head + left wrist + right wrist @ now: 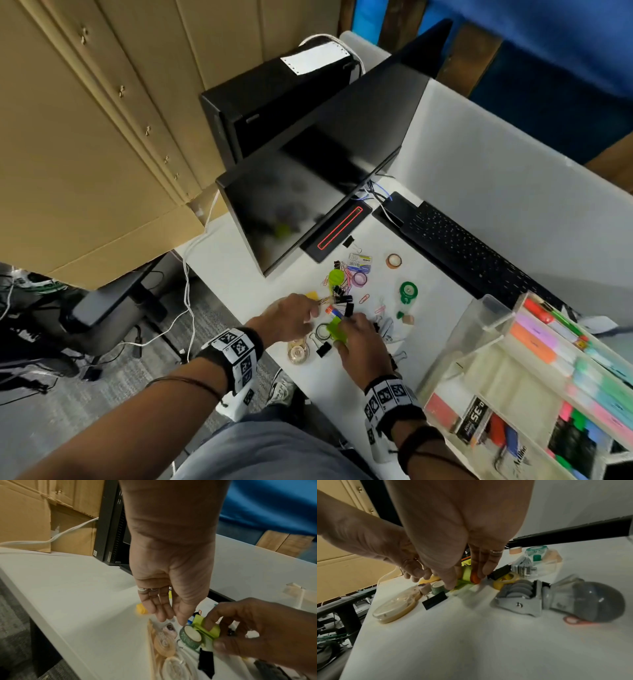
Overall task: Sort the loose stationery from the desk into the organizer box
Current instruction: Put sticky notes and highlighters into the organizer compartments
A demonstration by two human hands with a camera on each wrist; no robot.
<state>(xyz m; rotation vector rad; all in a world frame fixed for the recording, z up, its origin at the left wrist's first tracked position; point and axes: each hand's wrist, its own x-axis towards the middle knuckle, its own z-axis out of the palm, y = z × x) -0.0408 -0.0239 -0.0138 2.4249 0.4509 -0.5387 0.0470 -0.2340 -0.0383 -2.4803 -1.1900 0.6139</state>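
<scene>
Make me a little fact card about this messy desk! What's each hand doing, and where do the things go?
Right hand: pinches a lime green piece beside a teal tape roll
Left hand: fingers straight, reaching into the pile, holding nothing
Pile: paper clips, binder clips, green tape dispenser
Desk: white
Organizer box: clear, by the right hand, markers inside

wrists: black bands, white marker cubes (236, 356) | rings | grey trousers (274, 452)
</scene>
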